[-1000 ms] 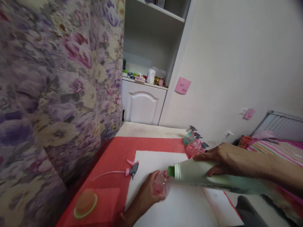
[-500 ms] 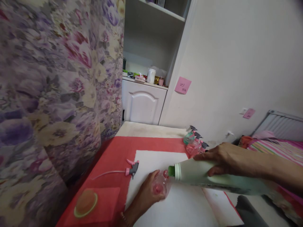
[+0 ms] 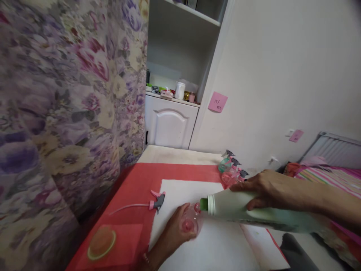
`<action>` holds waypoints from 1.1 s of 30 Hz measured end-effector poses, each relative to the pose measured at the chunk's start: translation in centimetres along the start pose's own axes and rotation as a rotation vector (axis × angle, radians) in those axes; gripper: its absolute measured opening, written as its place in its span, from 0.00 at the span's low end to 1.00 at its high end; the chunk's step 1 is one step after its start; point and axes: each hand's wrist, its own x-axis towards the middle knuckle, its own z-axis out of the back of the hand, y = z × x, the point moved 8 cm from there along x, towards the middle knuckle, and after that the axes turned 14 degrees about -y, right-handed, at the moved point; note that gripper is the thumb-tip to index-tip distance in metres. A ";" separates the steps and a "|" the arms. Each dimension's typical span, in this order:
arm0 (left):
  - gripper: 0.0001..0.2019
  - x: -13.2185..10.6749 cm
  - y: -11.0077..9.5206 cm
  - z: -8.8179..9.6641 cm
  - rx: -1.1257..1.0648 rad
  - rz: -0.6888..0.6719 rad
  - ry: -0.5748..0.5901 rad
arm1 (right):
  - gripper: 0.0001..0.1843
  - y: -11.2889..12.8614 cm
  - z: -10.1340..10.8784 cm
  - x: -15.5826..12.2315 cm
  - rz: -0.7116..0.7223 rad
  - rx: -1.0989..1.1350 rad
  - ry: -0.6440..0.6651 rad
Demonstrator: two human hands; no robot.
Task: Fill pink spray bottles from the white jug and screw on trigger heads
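Fingers of my left hand [image 3: 175, 226] are wrapped round a clear pink spray bottle [image 3: 194, 221] whose top is off. My right hand [image 3: 262, 190] grips a large pale green bottle [image 3: 228, 205] from above, tipped nearly level. Its green spout [image 3: 204, 204] meets the mouth of the pink bottle; whether liquid flows I cannot tell. To the left lies a grey and pink trigger sprayer [image 3: 158, 201] with its thin tube stretched over the red cloth.
Several spray bottles [image 3: 229, 169] with grey triggers stand at the table's back right. White paper [image 3: 175, 188] covers part of the red cloth [image 3: 129, 184]. A round pale-rimmed lid-like thing [image 3: 101, 244] lies front left. A floral curtain [image 3: 70, 113] hangs at left.
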 end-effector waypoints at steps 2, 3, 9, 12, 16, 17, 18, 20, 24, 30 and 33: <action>0.40 0.0 0.0 0.0 0.004 -0.008 0.000 | 0.25 0.2 0.1 0.1 -0.005 0.001 0.008; 0.40 0.1 -0.1 0.0 0.007 -0.016 0.000 | 0.25 0.2 0.1 0.1 -0.008 -0.003 0.013; 0.39 0.0 -0.7 -0.1 0.044 -0.028 0.002 | 0.25 0.2 0.2 0.2 -0.020 -0.025 0.033; 0.39 0.0 -0.7 -0.2 0.046 -0.014 0.010 | 0.25 0.4 0.3 0.2 -0.014 -0.025 0.029; 0.40 0.1 -0.2 -0.2 0.030 -0.010 0.018 | 0.25 0.4 0.4 0.3 -0.009 -0.024 0.018; 0.40 0.1 -0.1 -0.2 0.030 -0.009 0.020 | 0.25 0.4 0.3 0.3 -0.006 -0.027 0.018; 0.40 0.1 0.0 -0.2 0.034 -0.011 0.019 | 0.25 0.3 0.3 0.2 -0.004 -0.032 0.017; 0.40 0.1 0.2 -0.2 0.042 -0.018 0.016 | 0.25 0.2 0.2 0.2 -0.003 -0.038 0.016; 0.40 0.1 0.1 -0.1 0.057 -0.038 0.011 | 0.25 0.0 0.2 0.2 -0.013 -0.043 0.020; 0.40 0.1 0.1 -0.1 0.046 -0.045 0.000 | 0.27 0.0 0.3 0.1 -0.020 -0.038 0.016; 0.41 0.2 0.2 -0.2 0.039 -0.039 0.004 | 0.26 0.0 0.3 0.1 -0.023 -0.019 0.020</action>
